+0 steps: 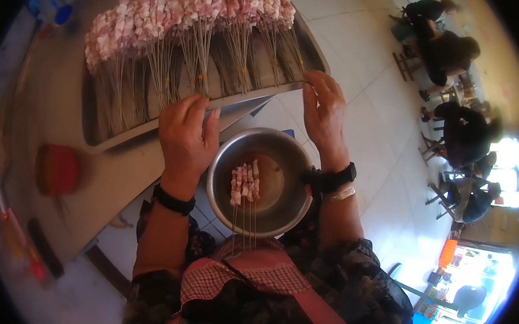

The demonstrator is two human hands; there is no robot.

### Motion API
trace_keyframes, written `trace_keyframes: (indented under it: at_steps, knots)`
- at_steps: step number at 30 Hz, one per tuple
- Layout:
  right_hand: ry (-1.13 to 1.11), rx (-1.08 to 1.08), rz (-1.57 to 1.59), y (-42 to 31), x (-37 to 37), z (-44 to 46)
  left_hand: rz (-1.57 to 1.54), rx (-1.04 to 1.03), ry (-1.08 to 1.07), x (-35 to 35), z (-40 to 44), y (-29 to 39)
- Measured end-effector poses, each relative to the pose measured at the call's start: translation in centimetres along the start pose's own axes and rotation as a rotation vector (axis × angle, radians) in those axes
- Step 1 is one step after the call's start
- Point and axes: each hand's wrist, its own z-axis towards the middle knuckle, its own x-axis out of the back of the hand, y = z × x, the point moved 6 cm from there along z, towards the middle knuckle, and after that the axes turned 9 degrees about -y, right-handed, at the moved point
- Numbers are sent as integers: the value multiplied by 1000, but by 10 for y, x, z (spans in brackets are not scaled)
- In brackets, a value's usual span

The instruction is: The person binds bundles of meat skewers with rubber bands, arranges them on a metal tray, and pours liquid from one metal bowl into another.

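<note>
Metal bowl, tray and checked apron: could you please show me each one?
Metal bowl (293, 195): head view, on its right inner wall.
Tray (311, 47): head view, on its right rim.
Checked apron (206, 279): head view, on its checked cloth.

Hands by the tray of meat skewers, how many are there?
2: the left hand by the middle of the tray's near edge, the right hand by that edge's right end. No others show there.

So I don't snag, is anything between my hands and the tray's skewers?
Only the near rim of the tray; the left hand and right hand are both at it, with the skewers just beyond. Nothing else visible stands between.
</note>
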Motion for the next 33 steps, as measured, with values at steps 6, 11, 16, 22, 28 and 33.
trace_keyframes:
  at_steps: [6, 11, 16, 22, 28, 33]
  knots:
    - [-130, 32, -46, 22, -22, 25, -24, -63, 58, 1, 1, -2]
    - [-309, -178, 78, 46, -34, 40, -36, -68, 59, 0, 0, -3]
    - [-489, -431, 339, 73, -43, 46, -21, -65, 68, 0, -1, -4]
    - [-343, -426, 551, 85, -46, 46, -23, -37, 81, -1, -1, -4]
    - [-165, -314, 378, 77, -41, 46, -4, -18, 75, -1, -1, -1]
    - [-173, -323, 162, 76, -42, 47, 4, 6, 63, -1, -1, -1]
